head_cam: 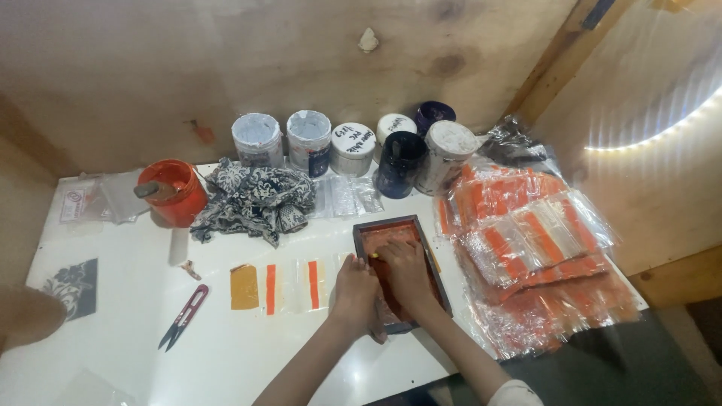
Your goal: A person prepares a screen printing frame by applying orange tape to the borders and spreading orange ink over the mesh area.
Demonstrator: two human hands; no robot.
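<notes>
A white table (226, 338) carries a dark-framed rectangular tray (366, 234) stained orange inside, an orange plastic tub (177, 197), a black-and-white patterned cloth (252, 199), clear plastic pouches with orange stripes (526, 240) along the right edge, and small thread snips with red handles (184, 316).

Both hands lowered side by side, forearms converging from the lower edge.
The left hand (355, 292) lay palm down with fingers curled at its tips. The right hand (404, 269) lay flat, fingers extended forward and pressed downward, touching the left.
</notes>
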